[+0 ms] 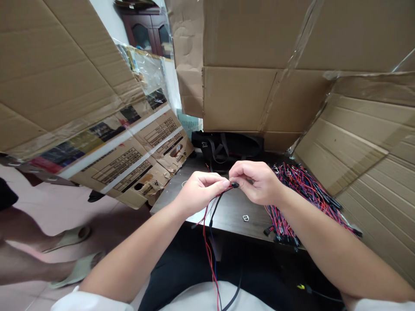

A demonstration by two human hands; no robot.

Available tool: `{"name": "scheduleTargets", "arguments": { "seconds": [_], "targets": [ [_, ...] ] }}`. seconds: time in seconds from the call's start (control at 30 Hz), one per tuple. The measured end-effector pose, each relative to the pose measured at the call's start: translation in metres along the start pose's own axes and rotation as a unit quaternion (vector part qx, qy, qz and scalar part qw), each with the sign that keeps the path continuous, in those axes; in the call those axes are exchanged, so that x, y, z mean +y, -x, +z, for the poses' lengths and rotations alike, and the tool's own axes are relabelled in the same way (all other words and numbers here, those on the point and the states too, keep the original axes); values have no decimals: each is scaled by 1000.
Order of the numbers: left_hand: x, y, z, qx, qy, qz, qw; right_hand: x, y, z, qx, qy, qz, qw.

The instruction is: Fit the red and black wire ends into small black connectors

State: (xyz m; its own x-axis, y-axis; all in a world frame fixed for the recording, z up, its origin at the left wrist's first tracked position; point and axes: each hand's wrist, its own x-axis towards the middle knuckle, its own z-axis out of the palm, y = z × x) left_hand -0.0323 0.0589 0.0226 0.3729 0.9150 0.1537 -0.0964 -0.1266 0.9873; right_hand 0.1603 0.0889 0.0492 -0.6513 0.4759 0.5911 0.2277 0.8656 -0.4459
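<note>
My left hand [205,190] pinches a bundle of thin red and black wires [207,242] near its top end, thumb against fingers. The wires hang from there over the table edge to my lap. Close against it, my right hand [256,181] is closed at a small black connector [234,185] on the wire end, fingertips nearly meeting those of the left. The exact contact between fingers and connector is partly hidden. Below the hands a small pale clip-like piece [245,218] lies on the dark table [227,216].
To the right lies a large heap of red, black and blue wires with connectors [301,198]. A black bag [227,147] sits at the back. Cardboard walls [246,99] surround the table. On the left, another person's legs and sandals [76,270] show on the floor.
</note>
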Motion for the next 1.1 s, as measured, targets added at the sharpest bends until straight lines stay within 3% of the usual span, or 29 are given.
{"name": "scheduleTargets", "arguments": {
  "seconds": [0.13,0.4,0.47,0.53,0.7,0.9,1.0,1.1],
  "targets": [
    [-5,1,6,19,11,-4,1000,-3,-1,-1,-16,15,16,1000],
    [-5,4,12,27,8,33,999,-15,-1,-1,-80,-74,200,974],
    [-5,5,12,28,8,42,999,-17,-1,-3,-97,-100,219,966],
    [-5,6,11,32,5,46,998,-17,-1,-6,-118,-98,186,971],
    [-4,9,12,26,-14,46,999,-15,-1,-17,-151,-17,6,988],
    [2,13,14,17,-113,125,986,-20,-3,-27,-254,143,-63,954],
    [6,15,17,33,-226,214,950,-25,-5,-29,-273,191,-79,939],
    [9,20,20,71,-336,309,887,-30,-7,-26,-252,154,-53,954]
  ]
}}
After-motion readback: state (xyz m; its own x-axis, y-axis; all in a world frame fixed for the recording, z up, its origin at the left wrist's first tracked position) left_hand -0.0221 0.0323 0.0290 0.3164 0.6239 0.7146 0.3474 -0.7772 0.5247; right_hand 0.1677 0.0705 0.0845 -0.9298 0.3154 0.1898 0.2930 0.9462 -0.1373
